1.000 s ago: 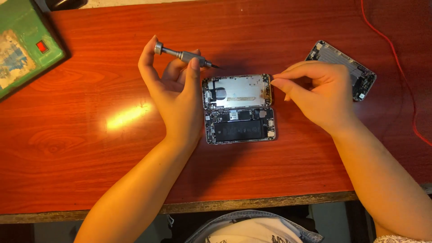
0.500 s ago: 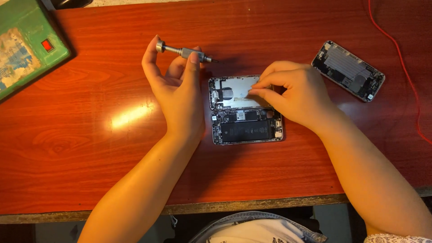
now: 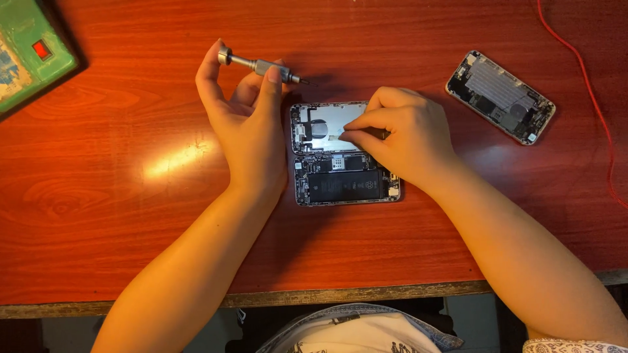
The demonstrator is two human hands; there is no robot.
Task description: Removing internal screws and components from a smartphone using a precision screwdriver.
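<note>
On the red wooden table (image 3: 131,216) the opened phone (image 3: 343,153) lies with internals exposed; the left hand (image 3: 245,124) grips a screwdriver (image 3: 258,65), the right hand (image 3: 402,134) pinches inside, so disassembly looks midway.

A phone-repair workbench: a red-brown wooden desk (image 3: 131,196) carrying an opened smartphone (image 3: 343,176), a second stripped phone body (image 3: 500,97), a precision screwdriver (image 3: 258,65) and a red wire (image 3: 589,98).

second opened phone (image 3: 501,97), red wire (image 3: 582,72), green box (image 3: 29,55)
</note>
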